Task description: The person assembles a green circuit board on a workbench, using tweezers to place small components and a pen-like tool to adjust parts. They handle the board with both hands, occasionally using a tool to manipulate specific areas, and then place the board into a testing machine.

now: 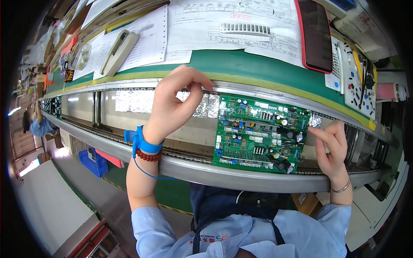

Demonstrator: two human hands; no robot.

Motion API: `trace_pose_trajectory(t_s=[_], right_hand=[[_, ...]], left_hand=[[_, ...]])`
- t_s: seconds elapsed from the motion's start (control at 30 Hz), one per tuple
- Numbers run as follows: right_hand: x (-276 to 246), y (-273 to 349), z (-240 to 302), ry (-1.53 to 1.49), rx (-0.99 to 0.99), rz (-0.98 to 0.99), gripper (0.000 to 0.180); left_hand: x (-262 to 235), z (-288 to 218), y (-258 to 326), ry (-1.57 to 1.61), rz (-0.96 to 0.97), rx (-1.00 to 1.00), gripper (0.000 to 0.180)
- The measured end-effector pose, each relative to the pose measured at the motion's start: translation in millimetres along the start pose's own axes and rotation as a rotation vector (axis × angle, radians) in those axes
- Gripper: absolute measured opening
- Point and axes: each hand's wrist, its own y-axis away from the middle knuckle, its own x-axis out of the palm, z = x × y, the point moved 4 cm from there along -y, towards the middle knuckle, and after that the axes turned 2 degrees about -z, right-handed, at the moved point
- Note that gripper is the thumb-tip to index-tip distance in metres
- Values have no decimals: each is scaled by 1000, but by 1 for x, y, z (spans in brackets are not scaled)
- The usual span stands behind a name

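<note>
A green circuit board (254,141), crowded with capacitors, connectors and other small parts, lies across the two metal rails of a conveyor in front of me. My left hand (177,101) is by its far left corner, over the far rail. The fingers are curled into a pinch with the thumb, and their tips hide whatever may be between them. My right hand (331,148) is at the board's right edge, index finger stretched to that edge, thumb apart below it. A blue wrist strap (148,141) with a thin cord is on my left wrist.
Beyond the far rail (266,90), a green bench holds papers (193,26), a beige handset (119,51), a red-edged phone (316,36) and a tray of small black parts (359,81). More boards (52,106) sit far left on the conveyor, near another person (41,124).
</note>
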Motion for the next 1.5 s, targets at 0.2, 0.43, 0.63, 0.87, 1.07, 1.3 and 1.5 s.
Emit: trace_pose_trajectory(t_s=[0.2,0.43,0.63,0.87,1.07,1.3,1.5], right_hand=[[0,-1,0,1,-9,1,33],[0,-1,0,7,-24,-3,32],[0,-2,0,10,-9,-4,31],[0,-1,0,9,-22,-14,30],[0,-3,1,19,-34,-11,31],[0,-3,3,12,-36,-7,32],[0,-2,1,11,-21,-7,32]], left_hand=[[0,-1,-1,-7,0,-5,19],[-1,-1,0,-37,52,-21,22],[-2,-3,1,-25,50,-23,22],[-1,-3,-1,-38,3,45,19],[-2,-3,-1,-34,-4,39,19],[-3,-3,1,-54,28,26,21],[-3,-3,1,-58,46,-1,22]])
